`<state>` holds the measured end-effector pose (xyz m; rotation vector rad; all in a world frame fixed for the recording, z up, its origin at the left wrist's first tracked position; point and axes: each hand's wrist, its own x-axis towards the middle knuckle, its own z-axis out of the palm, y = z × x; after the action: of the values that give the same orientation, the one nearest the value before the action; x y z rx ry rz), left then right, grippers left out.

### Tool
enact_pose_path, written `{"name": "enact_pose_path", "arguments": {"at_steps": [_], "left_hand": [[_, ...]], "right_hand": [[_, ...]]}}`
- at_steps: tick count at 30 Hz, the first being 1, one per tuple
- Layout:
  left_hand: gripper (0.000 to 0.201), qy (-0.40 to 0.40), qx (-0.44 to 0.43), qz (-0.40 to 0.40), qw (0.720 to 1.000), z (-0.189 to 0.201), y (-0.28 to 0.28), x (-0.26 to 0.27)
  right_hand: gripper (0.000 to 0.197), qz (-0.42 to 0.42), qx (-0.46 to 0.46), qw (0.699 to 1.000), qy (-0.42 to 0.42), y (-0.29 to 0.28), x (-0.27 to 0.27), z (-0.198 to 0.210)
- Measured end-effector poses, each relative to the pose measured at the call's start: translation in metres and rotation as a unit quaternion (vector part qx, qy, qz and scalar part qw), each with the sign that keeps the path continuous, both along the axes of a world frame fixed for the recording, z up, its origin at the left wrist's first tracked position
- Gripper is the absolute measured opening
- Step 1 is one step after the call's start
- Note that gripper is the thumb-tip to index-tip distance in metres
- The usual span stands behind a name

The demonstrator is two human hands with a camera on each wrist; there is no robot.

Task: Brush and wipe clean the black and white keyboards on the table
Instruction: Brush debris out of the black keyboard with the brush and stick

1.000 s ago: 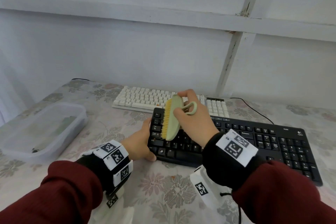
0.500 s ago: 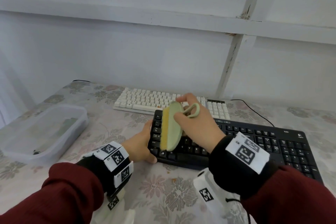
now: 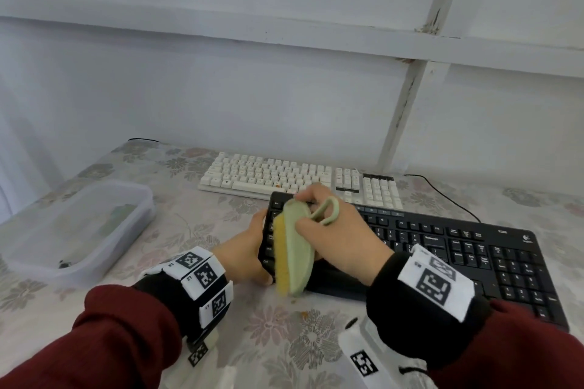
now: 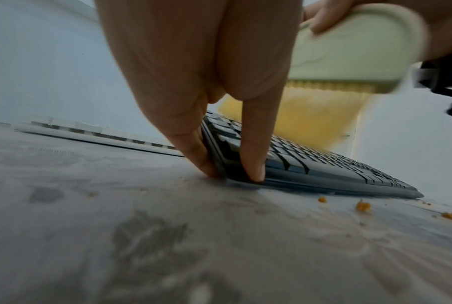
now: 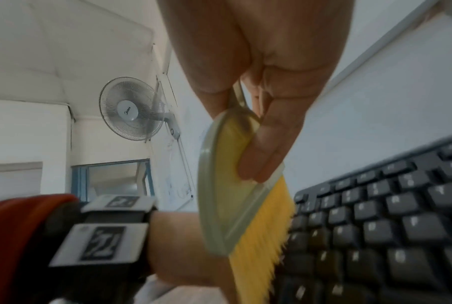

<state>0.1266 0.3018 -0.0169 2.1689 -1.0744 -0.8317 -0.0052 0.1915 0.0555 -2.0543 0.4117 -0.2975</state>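
The black keyboard [image 3: 442,249] lies slantwise at the table's front, with the white keyboard [image 3: 284,177] behind it by the wall. My left hand [image 3: 252,249] grips the black keyboard's left front corner [image 4: 323,166], thumb on the front edge and fingers along the side. My right hand [image 3: 331,230] holds a pale green brush [image 3: 295,256] with yellow bristles, tilted over the left keys. Its lower end overhangs the keyboard's front edge. The bristles [image 5: 261,246] touch the keys [image 5: 375,226]. Orange crumbs [image 3: 305,313] lie on the floral tablecloth just in front.
A clear plastic container [image 3: 79,230] sits at the left of the table. A black cable [image 3: 448,196] runs from behind the keyboards toward the right. The wall stands close behind the white keyboard. A wall fan [image 5: 131,109] shows in the right wrist view.
The brush has swept down the black keyboard's left keys toward me and now overhangs the front edge. The left hand has kept its hold on the corner.
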Motion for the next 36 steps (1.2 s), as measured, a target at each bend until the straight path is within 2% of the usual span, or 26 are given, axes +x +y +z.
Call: {"name": "enact_pose_path", "arguments": {"at_steps": [3, 5, 9, 12, 14, 16, 20, 22, 27, 36], "left_hand": [[0.116, 0.011, 0.004, 0.007, 1.0, 0.001, 0.0, -0.001], [0.117, 0.017, 0.006, 0.012, 1.0, 0.002, 0.0, -0.001], [0.115, 0.019, 0.002, 0.014, 1.0, 0.001, 0.0, 0.0], [0.115, 0.021, 0.0, 0.01, 1.0, -0.001, 0.0, 0.001], [0.117, 0.025, -0.001, 0.014, 1.0, -0.002, 0.0, 0.001], [0.117, 0.027, 0.001, 0.018, 0.999, -0.003, 0.0, 0.002], [0.115, 0.034, -0.006, 0.012, 0.999, -0.001, 0.0, 0.001], [0.114, 0.035, -0.011, 0.011, 0.999, -0.001, -0.001, 0.0], [0.113, 0.032, -0.011, 0.018, 0.999, -0.001, -0.001, -0.002], [0.117, 0.03, -0.019, 0.024, 0.999, -0.006, -0.003, 0.002]], "right_hand": [[0.026, -0.038, -0.018, 0.998, -0.056, -0.007, 0.008, 0.005], [0.028, -0.036, -0.025, 0.997, -0.06, -0.007, 0.01, 0.001], [0.028, 0.011, -0.036, 0.999, 0.019, 0.004, -0.001, -0.01], [0.029, 0.044, 0.012, 0.996, 0.076, 0.007, -0.018, -0.008], [0.028, 0.047, 0.036, 0.995, 0.082, 0.001, -0.029, 0.001], [0.021, 0.011, 0.027, 0.998, 0.057, -0.012, -0.036, 0.013], [0.005, -0.096, -0.116, 0.988, -0.038, -0.048, -0.04, 0.041], [0.004, -0.127, -0.138, 0.98, -0.071, -0.058, -0.039, 0.052], [0.01, -0.161, -0.049, 0.982, -0.085, -0.063, -0.026, 0.045], [0.008, -0.118, -0.02, 0.99, -0.076, -0.051, -0.024, 0.017]]}}
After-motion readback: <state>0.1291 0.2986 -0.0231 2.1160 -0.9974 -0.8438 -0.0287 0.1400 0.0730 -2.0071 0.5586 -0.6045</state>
